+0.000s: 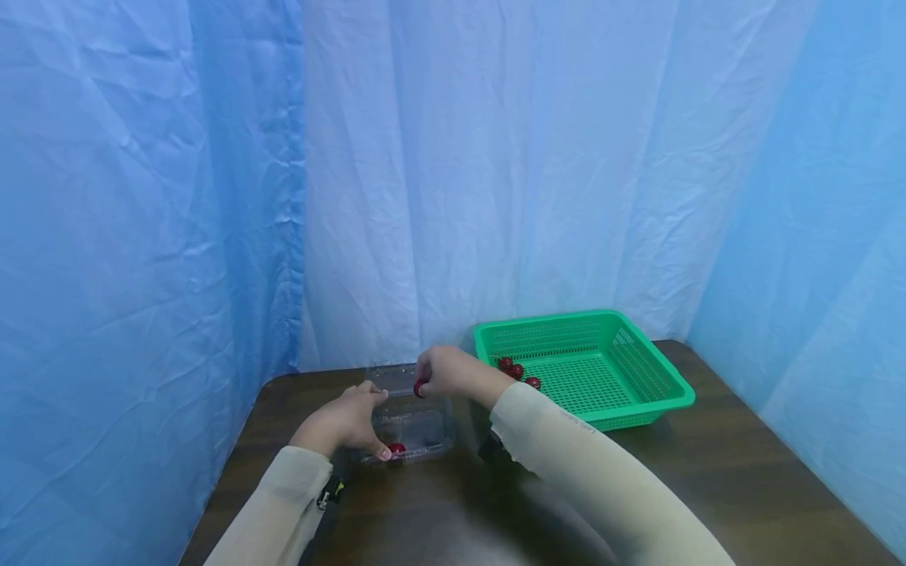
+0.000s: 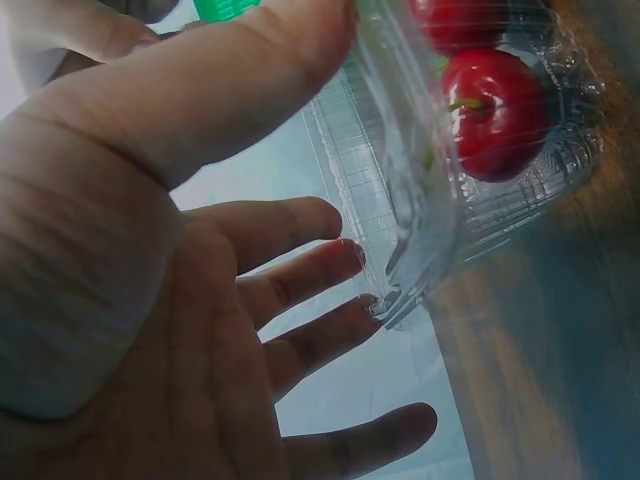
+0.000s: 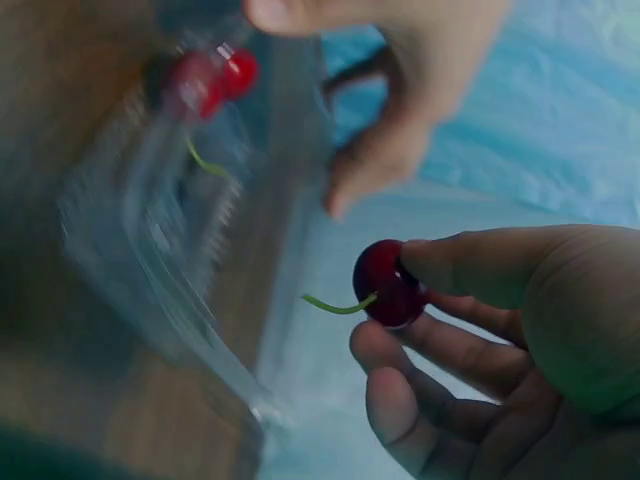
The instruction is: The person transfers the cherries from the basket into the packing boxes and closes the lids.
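Observation:
A dark red cherry [image 3: 380, 275] with a green stem is pinched between the thumb and fingers of my right hand [image 1: 456, 373], above the back part of a clear plastic container [image 1: 425, 431]. My left hand [image 1: 343, 420] spans the container's left side. Its thumb lies at the near rim, and in the left wrist view its spread fingers reach the plastic edge. Inside the container, two red cherries [image 2: 498, 115] show close together in the left wrist view. The container's raised lid [image 1: 396, 379] stands at the back, partly covered by my hands.
Right of the container stands a green basket [image 1: 637, 410] with perforated walls. Several cherries [image 1: 515, 371] lie at its left side, near my right forearm. The dark wooden table [image 1: 418, 511] ends close to the blue curtains [image 1: 481, 196] behind and at both sides.

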`<action>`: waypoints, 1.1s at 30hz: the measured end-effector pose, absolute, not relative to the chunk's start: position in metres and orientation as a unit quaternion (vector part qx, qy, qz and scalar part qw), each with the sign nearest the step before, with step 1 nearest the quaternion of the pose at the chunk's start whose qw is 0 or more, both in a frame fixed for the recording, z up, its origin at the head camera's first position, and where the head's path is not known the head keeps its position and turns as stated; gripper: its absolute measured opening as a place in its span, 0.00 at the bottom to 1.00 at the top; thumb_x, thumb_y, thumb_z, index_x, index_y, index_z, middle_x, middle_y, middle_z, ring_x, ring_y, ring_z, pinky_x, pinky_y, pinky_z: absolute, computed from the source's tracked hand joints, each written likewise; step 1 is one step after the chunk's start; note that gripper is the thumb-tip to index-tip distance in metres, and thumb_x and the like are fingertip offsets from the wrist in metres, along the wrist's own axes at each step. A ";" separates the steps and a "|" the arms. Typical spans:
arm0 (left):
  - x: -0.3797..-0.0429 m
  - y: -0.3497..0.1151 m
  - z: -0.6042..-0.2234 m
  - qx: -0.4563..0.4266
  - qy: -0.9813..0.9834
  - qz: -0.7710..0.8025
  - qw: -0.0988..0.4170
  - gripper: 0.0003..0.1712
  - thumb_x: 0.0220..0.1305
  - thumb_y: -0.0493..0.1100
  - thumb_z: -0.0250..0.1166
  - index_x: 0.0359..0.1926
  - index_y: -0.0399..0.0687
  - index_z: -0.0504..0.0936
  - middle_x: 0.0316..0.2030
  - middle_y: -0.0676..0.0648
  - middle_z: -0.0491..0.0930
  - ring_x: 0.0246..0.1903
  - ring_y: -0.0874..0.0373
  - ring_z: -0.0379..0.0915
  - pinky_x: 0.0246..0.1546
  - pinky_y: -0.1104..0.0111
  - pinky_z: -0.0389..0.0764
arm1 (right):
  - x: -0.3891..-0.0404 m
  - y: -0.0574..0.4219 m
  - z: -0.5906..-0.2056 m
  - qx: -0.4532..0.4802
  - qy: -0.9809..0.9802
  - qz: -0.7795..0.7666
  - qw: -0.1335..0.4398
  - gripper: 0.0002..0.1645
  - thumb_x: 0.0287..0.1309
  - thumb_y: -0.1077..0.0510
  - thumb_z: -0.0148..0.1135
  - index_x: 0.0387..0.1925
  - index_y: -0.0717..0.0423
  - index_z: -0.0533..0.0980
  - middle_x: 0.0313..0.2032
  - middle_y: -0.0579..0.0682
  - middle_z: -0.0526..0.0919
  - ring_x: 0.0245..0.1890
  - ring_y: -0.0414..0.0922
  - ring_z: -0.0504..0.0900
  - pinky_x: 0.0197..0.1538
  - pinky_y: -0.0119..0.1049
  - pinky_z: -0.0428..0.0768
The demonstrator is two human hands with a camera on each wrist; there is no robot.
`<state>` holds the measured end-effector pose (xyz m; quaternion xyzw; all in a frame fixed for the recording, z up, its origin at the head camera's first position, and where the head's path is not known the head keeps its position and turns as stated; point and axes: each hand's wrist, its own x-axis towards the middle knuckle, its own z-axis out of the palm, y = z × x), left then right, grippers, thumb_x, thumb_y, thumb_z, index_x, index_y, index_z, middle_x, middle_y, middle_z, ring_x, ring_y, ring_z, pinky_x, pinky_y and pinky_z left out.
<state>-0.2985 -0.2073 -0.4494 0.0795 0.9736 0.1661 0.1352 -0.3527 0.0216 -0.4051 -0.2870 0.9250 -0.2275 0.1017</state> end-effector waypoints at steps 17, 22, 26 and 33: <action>-0.302 -0.211 -0.454 0.094 0.972 0.170 0.131 0.64 0.46 0.54 0.96 0.82 0.47 0.76 0.76 0.40 0.74 0.73 0.40 0.74 0.67 0.36 0.86 | -0.342 -0.038 -0.469 -0.301 0.920 -0.211 0.138 0.07 0.70 0.58 0.80 0.46 0.51 0.91 0.37 0.45 0.91 0.34 0.40 0.86 0.42 0.34 0.88; -0.302 -0.211 -0.453 0.104 0.972 0.170 0.128 0.64 0.46 0.54 0.96 0.82 0.46 0.77 0.74 0.40 0.75 0.72 0.41 0.74 0.67 0.38 0.87 | -0.339 -0.043 -0.474 -0.290 0.923 -0.223 0.123 0.08 0.67 0.56 0.83 0.44 0.51 0.91 0.34 0.43 0.91 0.33 0.39 0.86 0.41 0.33 0.87; -0.302 -0.211 -0.452 0.110 0.971 0.170 0.128 0.64 0.46 0.54 0.96 0.82 0.45 0.76 0.74 0.40 0.75 0.70 0.42 0.74 0.65 0.40 0.88 | -0.340 -0.043 -0.480 -0.286 0.917 -0.251 0.118 0.06 0.66 0.56 0.84 0.38 0.50 0.91 0.30 0.41 0.90 0.29 0.37 0.85 0.37 0.31 0.86; -0.302 -0.211 -0.453 0.106 0.973 0.163 0.127 0.65 0.46 0.55 0.96 0.83 0.44 0.75 0.75 0.40 0.75 0.69 0.43 0.75 0.63 0.40 0.89 | -0.344 -0.034 -0.481 -0.330 0.882 -0.303 0.148 0.03 0.70 0.61 0.79 0.38 0.51 0.94 0.28 0.41 0.91 0.26 0.36 0.85 0.33 0.29 0.84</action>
